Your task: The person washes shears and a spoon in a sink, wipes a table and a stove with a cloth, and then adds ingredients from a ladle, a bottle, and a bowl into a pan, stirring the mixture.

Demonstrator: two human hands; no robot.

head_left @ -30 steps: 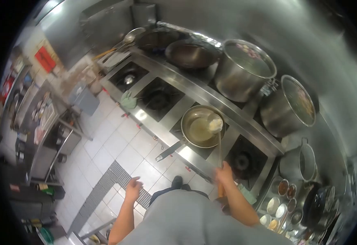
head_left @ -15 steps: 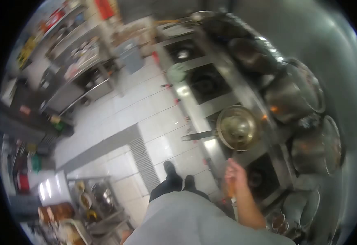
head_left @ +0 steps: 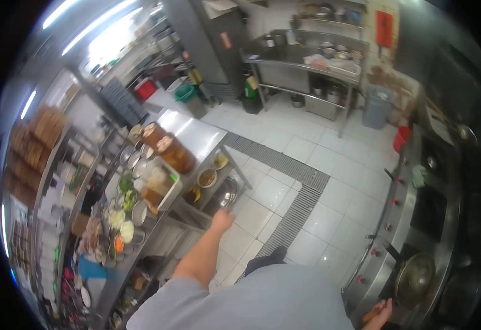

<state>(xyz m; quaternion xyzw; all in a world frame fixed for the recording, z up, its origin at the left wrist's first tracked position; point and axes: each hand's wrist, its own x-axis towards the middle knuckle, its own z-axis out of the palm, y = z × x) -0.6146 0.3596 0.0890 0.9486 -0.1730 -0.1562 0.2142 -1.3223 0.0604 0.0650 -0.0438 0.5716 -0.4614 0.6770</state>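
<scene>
My left hand [head_left: 223, 219] is held out over the floor beside the prep table; its fingers are too blurred to read. At the lower right, my right hand [head_left: 382, 311] is closed round the orange-brown handle [head_left: 368, 317] of a utensil, just in front of the wok. The wok [head_left: 415, 279] sits on the stove, its dark handle [head_left: 393, 252] pointing toward the upper left. What lies inside it is unclear. Near my left hand, a steel bowl [head_left: 227, 192] and a bowl of brown food [head_left: 207, 177] rest on a low shelf.
The prep table at left holds cut vegetables [head_left: 118, 218], a white tray [head_left: 170, 192] and large brown jars [head_left: 175, 154]. A green cloth [head_left: 419, 176] lies on the stove edge [head_left: 397, 220]. A grey bin [head_left: 378, 106] and red bucket [head_left: 402, 138] stand beyond.
The view has swung left toward the prep table, and the wok now appears at the lower right. My left arm has come into view, stretched out. My right hand still holds the utensil.
</scene>
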